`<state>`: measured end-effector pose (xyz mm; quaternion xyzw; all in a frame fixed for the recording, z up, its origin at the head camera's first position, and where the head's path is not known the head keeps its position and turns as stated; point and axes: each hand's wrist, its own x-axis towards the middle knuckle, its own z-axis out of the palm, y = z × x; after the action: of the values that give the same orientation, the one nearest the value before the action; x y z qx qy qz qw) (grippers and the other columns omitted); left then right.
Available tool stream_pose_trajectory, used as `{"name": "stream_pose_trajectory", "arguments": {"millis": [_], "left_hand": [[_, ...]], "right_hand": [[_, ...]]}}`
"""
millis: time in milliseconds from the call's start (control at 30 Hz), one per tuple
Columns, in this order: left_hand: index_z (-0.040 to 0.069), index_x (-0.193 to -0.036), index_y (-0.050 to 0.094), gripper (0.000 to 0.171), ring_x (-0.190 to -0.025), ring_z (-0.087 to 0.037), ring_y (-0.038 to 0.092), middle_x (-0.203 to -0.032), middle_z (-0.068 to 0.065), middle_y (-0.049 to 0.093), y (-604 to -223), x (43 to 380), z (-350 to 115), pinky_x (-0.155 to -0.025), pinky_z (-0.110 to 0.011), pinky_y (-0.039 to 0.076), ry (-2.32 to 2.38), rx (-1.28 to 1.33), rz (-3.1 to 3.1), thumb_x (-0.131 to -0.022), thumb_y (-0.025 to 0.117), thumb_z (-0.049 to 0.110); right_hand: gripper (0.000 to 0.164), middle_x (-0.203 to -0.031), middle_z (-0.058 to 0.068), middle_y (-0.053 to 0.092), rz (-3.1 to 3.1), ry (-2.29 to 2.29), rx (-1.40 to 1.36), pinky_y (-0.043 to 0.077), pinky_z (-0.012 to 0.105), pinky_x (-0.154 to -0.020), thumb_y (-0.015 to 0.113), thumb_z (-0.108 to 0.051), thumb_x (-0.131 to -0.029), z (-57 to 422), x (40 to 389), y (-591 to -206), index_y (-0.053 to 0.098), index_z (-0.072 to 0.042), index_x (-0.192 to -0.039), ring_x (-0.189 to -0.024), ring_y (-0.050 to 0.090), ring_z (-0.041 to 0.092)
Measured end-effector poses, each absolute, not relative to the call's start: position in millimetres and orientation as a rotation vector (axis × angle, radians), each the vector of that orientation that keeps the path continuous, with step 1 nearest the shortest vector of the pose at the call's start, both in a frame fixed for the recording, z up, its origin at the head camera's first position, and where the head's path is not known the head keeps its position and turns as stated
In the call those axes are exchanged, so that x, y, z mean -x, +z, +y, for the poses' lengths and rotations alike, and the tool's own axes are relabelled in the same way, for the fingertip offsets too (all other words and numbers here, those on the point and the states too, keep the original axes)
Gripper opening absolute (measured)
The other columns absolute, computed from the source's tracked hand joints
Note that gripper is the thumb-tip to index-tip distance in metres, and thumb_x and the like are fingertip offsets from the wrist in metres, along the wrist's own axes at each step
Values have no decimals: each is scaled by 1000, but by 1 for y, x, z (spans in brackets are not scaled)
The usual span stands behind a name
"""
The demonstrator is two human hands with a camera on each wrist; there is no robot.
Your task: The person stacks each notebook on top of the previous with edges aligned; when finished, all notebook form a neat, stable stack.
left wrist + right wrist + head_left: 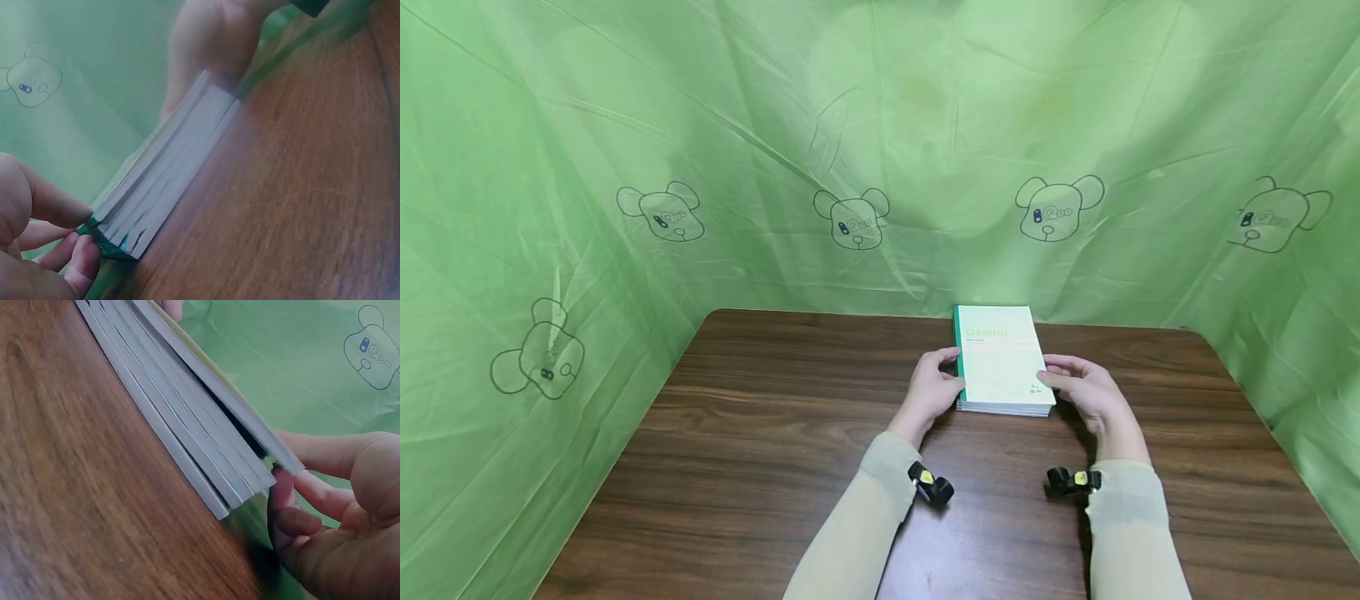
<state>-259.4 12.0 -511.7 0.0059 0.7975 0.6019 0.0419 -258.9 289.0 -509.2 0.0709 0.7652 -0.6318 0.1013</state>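
A stack of several notebooks (1003,362) with a white top cover and green spines lies near the far edge of the table. My left hand (931,390) pinches the top notebook at its green spine, thumb and fingers close together there in the left wrist view. On the opposite side, my right hand (1092,396) grips the top notebook's edge (284,456). In the right wrist view that edge stands a little raised, with a dark gap between it and the notebooks (187,425) below. Some fingertips are hidden behind the stack.
The brown wood-grain table (760,450) carries the stack. Green cloth (925,100) printed with bear-head outlines hangs behind the table and along its sides. A black strap with a small camera is on each wrist, the left one (931,485) and the right one (1073,481).
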Motion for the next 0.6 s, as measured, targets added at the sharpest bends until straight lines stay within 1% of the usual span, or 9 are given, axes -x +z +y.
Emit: {"name": "stream_pose_trajectory", "arguments": {"millis": [133, 300, 367, 533, 600], "left_hand": [[8, -148, 67, 57, -95, -13, 63, -144, -12, 62, -514, 260, 12, -82, -29, 56, 1806, -39, 2499, -92, 71, -6], [8, -146, 68, 55, -95, -13, 64, -141, -10, 65, -517, 262, 13, -85, -31, 56, 1807, -22, 2542, -92, 71, -4], [8, -146, 69, 55, -95, -13, 65, -140, -9, 65, -518, 262, 14, -85, -31, 56, 1817, -16, 2546, -92, 71, -3], [9, -146, 69, 55, -95, -12, 65, -142, -10, 64, -518, 262, 14, -85, -31, 56, 1818, -20, 2540, -93, 69, -3], [9, -147, 69, 54, -95, -12, 65, -143, -10, 63, -518, 261, 14, -85, -31, 56, 1816, -16, 2532, -94, 69, -3]], "right_hand": [[65, -112, -13, 68, 2296, -1828, -214, 48, 29, -84, 75, -18, -105, 289, 260, -511, 48, 7, -159, -96, 60, -1], [65, -107, -15, 68, 2301, -1835, -215, 49, 28, -83, 75, -17, -105, 288, 260, -510, 48, 9, -158, -93, 60, -2], [64, -111, -12, 70, 2305, -1838, -197, 50, 27, -83, 74, -15, -106, 287, 259, -509, 47, 10, -158, -94, 61, -3], [61, -125, 1, 73, 2316, -1847, -173, 54, 24, -84, 73, -12, -106, 284, 258, -508, 49, 11, -157, -97, 64, -4], [61, -125, 2, 73, 2316, -1856, -179, 56, 24, -84, 74, -11, -105, 284, 258, -507, 49, 11, -156, -97, 64, -5]]}}
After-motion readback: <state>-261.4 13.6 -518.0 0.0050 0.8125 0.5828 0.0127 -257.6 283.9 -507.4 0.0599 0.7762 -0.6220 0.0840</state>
